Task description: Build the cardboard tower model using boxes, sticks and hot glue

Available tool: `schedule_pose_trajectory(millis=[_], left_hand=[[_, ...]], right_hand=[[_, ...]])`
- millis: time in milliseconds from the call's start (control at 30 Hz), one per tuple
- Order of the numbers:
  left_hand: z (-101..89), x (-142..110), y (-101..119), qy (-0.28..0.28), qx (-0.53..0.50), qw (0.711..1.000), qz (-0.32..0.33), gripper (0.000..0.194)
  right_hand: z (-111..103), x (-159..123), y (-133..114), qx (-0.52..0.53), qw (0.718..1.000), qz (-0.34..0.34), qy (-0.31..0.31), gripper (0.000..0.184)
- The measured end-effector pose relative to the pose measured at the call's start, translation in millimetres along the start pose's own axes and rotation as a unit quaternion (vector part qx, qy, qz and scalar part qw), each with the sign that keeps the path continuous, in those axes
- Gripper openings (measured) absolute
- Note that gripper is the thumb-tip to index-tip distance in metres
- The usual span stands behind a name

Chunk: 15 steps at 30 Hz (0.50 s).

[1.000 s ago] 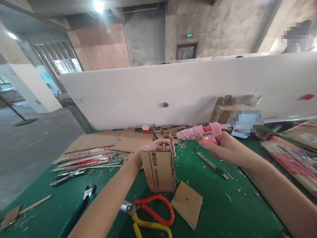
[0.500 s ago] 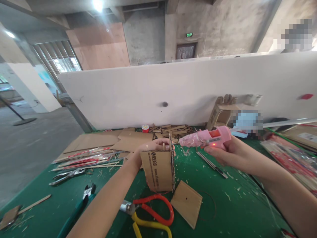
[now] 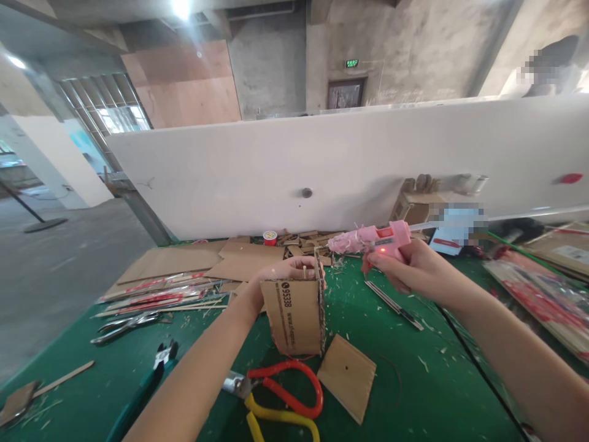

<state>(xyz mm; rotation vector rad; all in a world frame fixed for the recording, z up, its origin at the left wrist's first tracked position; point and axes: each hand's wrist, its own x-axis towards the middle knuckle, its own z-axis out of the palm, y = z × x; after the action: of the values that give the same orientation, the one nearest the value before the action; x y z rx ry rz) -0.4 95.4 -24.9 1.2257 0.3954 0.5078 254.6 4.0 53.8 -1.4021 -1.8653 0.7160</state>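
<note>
My left hand grips the far upper part of a cardboard box that stands upright on the green table, with printing on its near side. Some of its fingers are hidden behind the cardboard. In my right hand is a pink hot glue gun, its light glowing red and its nozzle end pointing left, just above and behind the box's right edge. A clear glue stick sticks out of its rear. A square piece of cardboard with a small hole lies right of the box's base.
Scissors with red and yellow handles lie in front of the box; cutters and pliers are to the left. Cardboard sheets and wooden sticks lie behind. A metal-tipped tool rests at right, below a white panel.
The glue gun in my right hand has moved up and slightly left, and its nozzle has come away from the box's right edge. My left hand and the box have stayed put.
</note>
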Motion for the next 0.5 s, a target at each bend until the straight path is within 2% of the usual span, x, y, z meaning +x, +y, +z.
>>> schedule_pose_trajectory(millis=[100,300,500], left_hand=[[0.1,-0.7,-0.1,0.000,-0.001,1.000,0.001,0.028],[-2.2,2.4,-1.9,0.003,-0.006,1.000,0.002,0.029],[-1.2,2.4,-2.3,0.005,-0.003,1.000,0.004,0.029]], right_hand=[[0.8,3.5,-0.5,-0.014,0.999,0.044,-0.010,0.047],[0.5,2.7,-0.6,-0.009,0.999,0.028,-0.023,0.046],[-0.2,0.9,-1.3,-0.011,0.999,0.044,-0.028,0.048]])
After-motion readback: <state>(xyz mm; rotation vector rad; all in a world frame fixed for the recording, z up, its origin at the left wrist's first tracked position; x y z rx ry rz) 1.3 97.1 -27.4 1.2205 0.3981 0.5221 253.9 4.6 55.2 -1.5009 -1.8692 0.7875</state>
